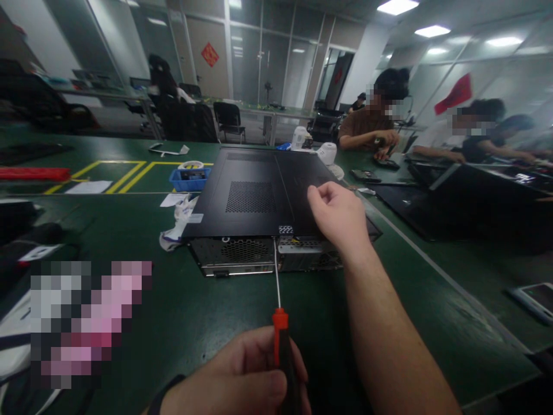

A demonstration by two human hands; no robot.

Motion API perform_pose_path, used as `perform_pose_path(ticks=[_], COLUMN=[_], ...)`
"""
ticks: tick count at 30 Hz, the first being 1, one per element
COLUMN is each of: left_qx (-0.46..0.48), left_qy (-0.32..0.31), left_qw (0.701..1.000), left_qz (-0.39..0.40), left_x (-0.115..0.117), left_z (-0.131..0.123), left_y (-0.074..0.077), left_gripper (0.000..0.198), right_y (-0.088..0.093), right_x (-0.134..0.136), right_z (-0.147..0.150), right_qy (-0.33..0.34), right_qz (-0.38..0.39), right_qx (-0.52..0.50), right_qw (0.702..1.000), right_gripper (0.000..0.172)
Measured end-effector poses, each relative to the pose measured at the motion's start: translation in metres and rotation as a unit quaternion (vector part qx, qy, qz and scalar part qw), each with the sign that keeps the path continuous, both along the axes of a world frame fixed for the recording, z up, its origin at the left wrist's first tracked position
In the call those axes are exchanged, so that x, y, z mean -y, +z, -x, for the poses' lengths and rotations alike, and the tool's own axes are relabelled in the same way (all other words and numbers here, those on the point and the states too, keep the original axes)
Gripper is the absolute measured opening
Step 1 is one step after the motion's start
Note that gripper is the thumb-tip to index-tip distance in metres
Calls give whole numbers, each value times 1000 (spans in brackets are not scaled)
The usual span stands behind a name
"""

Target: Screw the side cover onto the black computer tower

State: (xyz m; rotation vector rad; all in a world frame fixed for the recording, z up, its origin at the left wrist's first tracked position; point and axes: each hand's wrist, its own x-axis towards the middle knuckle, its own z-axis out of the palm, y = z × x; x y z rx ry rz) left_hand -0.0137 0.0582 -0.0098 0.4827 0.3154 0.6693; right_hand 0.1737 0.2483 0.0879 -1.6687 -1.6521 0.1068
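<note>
At the lower centre of the frame, the left hand (pixel 242 369) is gripping a screwdriver (pixel 280 318), its fingers wrapping round the red and dark handle and its thumb pressing across the side facing the camera; the hold is looking closed and firm. Straight up the frame from that grip, the case (pixel 276 210) is lying flat on the green table (pixel 216 305), filling the centre, with its slotted panel (pixel 246 251) facing the person. The screwdriver's long axis is running nearly upright in the frame, leaning slightly left toward the tip, so the shaft (pixel 277 276) is pointing at the panel's upper edge, just under the cover and near the middle of its width. The tip is reaching that edge, but whether it is sitting in a screw is too small to tell. Right of centre, the right hand (pixel 339 216) is curling loosely over the right part of the case, thumb and forefinger drawing close together; whether it is pinching anything or touching the cover, I cannot tell. Of the two, this hand is lying nearer the case, while the left is spanning the gap through the screwdriver.
</note>
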Motion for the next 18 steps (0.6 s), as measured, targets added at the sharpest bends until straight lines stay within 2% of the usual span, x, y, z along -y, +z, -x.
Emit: perform_pose_path(ticks=[7,14,18], left_qx=[-21,-4,4], left_qy=[17,-11,-1], left_qw=[999,1000,1000], left_qz=[-43,7,13], left_x=[-1,-1,0], left_z=[-3,1,1], left_y=[-6,0,0], left_gripper=[42,41,31], right_y=[-1,1,1], right_x=[-1,1,1], right_z=[-1,0,0], right_qy=[1,0,-2], right_qz=[0,4,7], right_qx=[-1,-2,-2], right_qw=[1000,1000,1000], right_gripper=[36,36,35])
